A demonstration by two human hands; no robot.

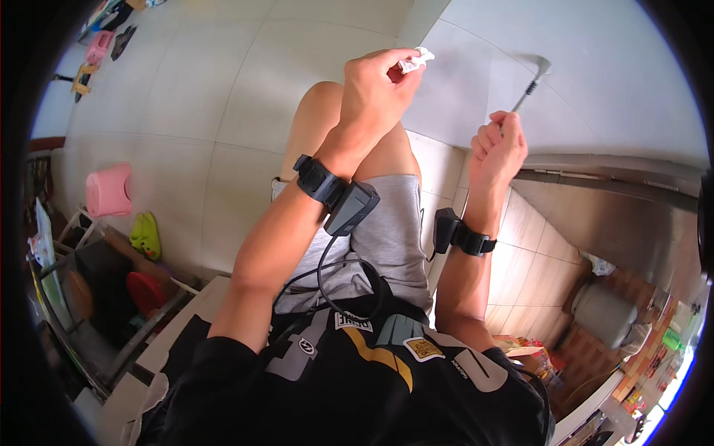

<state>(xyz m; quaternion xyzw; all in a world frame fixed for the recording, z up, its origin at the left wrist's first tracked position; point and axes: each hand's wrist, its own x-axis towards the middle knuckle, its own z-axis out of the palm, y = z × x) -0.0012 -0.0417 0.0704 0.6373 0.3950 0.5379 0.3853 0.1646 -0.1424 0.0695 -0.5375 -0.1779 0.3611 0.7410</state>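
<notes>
Tiled floor, pale, fills the background; person seated, knee up, both forearms raised over it. Far left of the grips, well apart: pink bucket, yellow-green slippers, a cluttered rack below them.

Left hand: closed into a fist, fingers clamped on a small white wad, tissue or cloth. Only a corner sticks out past the fingers on the far side of the fist. Black wrist device strapped just behind the grip, cable trailing down toward the lap.

Right hand: also closed, wrapped around the near end of a thin metal rod. Rod runs up and away from the grip, tip flares into a small flat head. Can't tell what kind of tool it is. Second black wrist band behind that grip.

Wad and rod are near each other but apart, not touching. Wad sits left of the rod's shaft, roughly level with its head.

Progress, my read: looks like a wipe-down of the rod, both items in hand, contact not yet made. Can't judge from the rod's surface whether any of it is already clean. Wiping itself looks still to do.

Lower right, well below the grips: grey cylindrical canister, assorted packaging.
</notes>
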